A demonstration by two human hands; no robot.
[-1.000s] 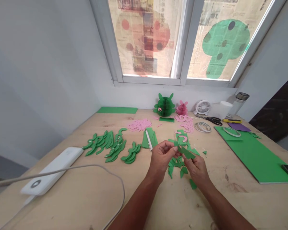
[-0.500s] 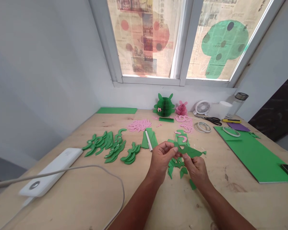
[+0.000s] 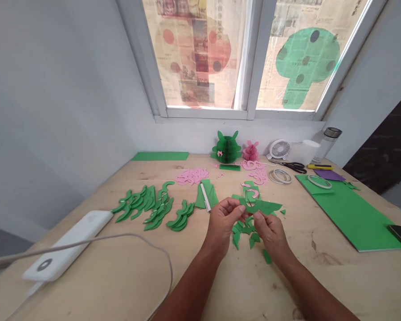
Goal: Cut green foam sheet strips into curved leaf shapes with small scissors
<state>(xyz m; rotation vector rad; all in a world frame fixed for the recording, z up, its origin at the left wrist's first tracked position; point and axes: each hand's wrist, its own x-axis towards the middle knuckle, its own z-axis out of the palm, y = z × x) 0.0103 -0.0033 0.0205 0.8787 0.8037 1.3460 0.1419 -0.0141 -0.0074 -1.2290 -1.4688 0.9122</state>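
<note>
A piece of green paper (image 3: 266, 207) with a curved cut-out edge is held up over the table between my two hands. My left hand (image 3: 224, 223) pinches its left end with thumb and fingers. At its lower middle, my right hand (image 3: 270, 231) has thumb and forefinger closed on the sheet, whose pointed end sticks out to the right. Small green paper scraps (image 3: 245, 226) lie beneath the hands. Just behind the held paper is a curved pink paper strip (image 3: 253, 193) on green paper. The fingertips behind the sheet are partly hidden.
Stacked green curved cut-outs (image 3: 181, 216) lie to the left, near a white power bank (image 3: 70, 245) with a cable. Pink cut-outs (image 3: 191, 175), a green paper ornament (image 3: 227, 149), black scissors (image 3: 296, 167) and tape rolls (image 3: 280, 176) sit farther back. Green sheets (image 3: 357, 218) are at right.
The view has shifted slightly. The green paper's free end sits a little flatter and more turned toward me; both hands keep their grip on it.
</note>
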